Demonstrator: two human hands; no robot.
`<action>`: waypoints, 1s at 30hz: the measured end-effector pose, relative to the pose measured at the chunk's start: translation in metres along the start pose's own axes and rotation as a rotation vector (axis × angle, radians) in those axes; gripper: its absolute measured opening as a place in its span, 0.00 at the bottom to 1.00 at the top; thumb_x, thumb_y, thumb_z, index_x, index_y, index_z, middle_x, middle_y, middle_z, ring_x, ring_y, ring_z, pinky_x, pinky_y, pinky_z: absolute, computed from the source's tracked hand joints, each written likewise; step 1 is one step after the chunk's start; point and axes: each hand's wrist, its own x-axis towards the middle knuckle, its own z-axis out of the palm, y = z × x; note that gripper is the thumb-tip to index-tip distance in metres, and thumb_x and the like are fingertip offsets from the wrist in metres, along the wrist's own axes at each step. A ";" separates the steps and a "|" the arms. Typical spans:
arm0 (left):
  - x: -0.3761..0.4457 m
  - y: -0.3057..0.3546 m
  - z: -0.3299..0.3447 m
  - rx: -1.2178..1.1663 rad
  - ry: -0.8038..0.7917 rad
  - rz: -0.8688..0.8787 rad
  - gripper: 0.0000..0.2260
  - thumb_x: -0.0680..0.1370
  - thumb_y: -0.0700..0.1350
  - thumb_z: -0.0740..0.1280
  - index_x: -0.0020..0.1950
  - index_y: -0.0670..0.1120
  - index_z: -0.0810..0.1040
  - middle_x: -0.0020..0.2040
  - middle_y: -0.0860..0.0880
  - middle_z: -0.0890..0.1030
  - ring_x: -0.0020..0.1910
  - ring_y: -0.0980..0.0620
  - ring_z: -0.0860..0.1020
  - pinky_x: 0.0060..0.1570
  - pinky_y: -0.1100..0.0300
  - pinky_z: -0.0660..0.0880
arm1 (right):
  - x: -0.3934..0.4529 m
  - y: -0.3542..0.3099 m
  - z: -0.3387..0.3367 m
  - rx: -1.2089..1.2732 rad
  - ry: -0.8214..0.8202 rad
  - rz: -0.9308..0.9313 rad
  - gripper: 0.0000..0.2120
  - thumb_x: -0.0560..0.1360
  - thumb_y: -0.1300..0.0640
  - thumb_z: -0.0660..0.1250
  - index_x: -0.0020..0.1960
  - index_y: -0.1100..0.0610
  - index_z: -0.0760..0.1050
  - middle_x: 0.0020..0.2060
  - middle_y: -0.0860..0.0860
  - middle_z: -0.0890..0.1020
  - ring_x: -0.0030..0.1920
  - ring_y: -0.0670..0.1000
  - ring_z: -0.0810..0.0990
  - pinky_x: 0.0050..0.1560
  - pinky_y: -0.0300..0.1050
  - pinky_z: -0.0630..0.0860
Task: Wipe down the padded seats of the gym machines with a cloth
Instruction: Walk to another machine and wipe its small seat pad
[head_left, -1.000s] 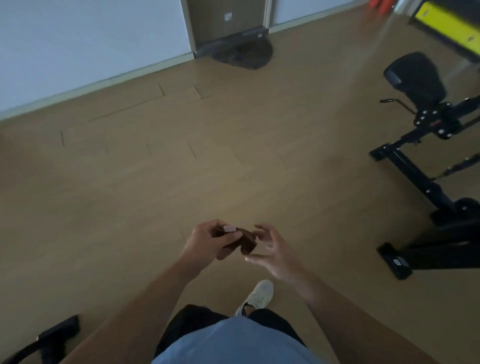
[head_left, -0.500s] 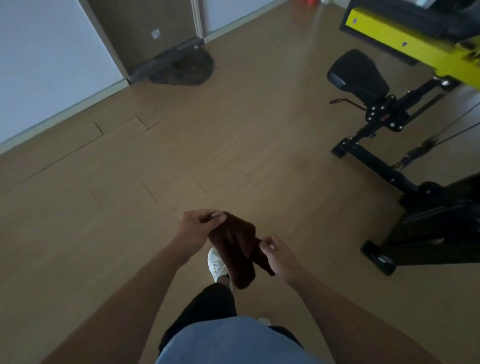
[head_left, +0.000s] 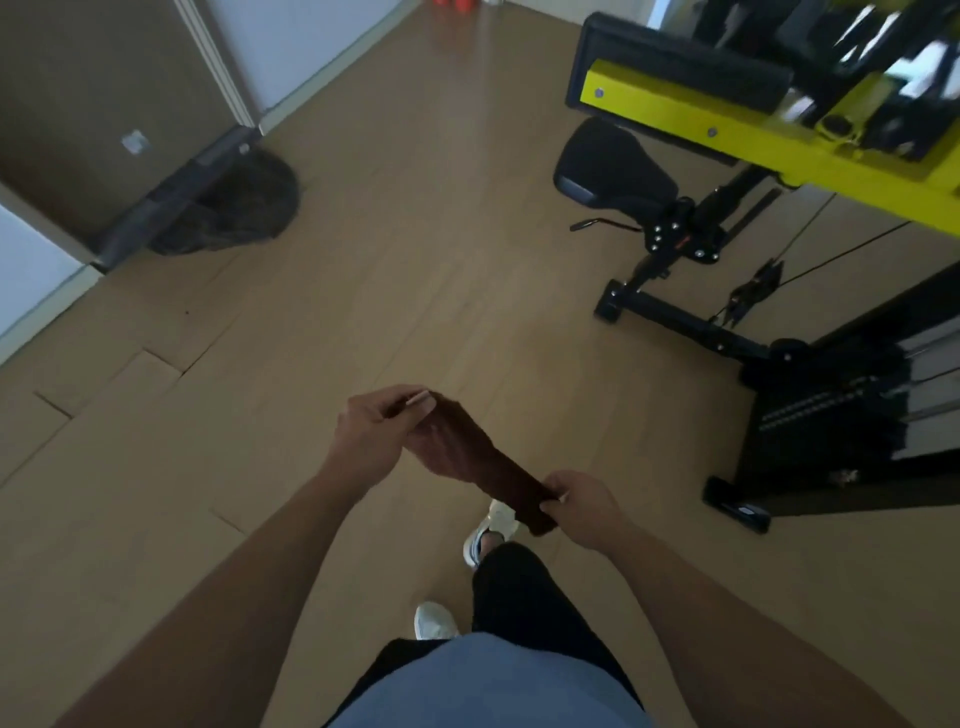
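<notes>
A wide stretch of wooden floor (head_left: 363, 291) lies open ahead and to the left, bounded at the far left by a white wall (head_left: 31, 260) and a brown door (head_left: 88, 98) with a dark mat (head_left: 228, 202) at its foot. The right side is closed in by the gym machine (head_left: 779, 119), its yellow frame overhanging a black padded seat (head_left: 613, 161), with the black base rail (head_left: 685, 322) running along the floor toward the weight stack (head_left: 841, 410). Both forearms reach forward at waist height. The left hand (head_left: 374, 431) pinches one end of the dark brown cloth (head_left: 483, 462) between thumb and fingers; the right hand (head_left: 582, 501) grips the other end, fingers curled, though motion blur hides their exact hold. The cloth is stretched between them, well apart from the seat
</notes>
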 end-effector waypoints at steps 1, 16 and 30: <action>0.020 0.008 -0.001 0.032 -0.052 0.021 0.04 0.78 0.45 0.72 0.50 0.50 0.86 0.43 0.52 0.87 0.43 0.60 0.81 0.45 0.70 0.74 | 0.011 -0.009 -0.008 0.034 0.006 -0.013 0.08 0.75 0.64 0.69 0.51 0.54 0.80 0.38 0.45 0.80 0.44 0.49 0.79 0.41 0.34 0.72; 0.301 0.113 0.003 0.149 -0.293 0.054 0.05 0.79 0.43 0.70 0.50 0.48 0.86 0.43 0.48 0.87 0.43 0.50 0.85 0.47 0.56 0.80 | 0.215 -0.117 -0.148 0.222 -0.288 0.007 0.16 0.81 0.51 0.68 0.65 0.57 0.77 0.57 0.48 0.80 0.61 0.51 0.79 0.58 0.45 0.74; 0.549 0.133 -0.057 0.153 -0.240 0.109 0.04 0.79 0.45 0.67 0.45 0.52 0.78 0.35 0.53 0.76 0.34 0.56 0.71 0.40 0.59 0.68 | 0.410 -0.318 -0.257 1.242 0.081 0.463 0.07 0.80 0.58 0.70 0.56 0.59 0.76 0.52 0.60 0.84 0.53 0.60 0.83 0.43 0.54 0.85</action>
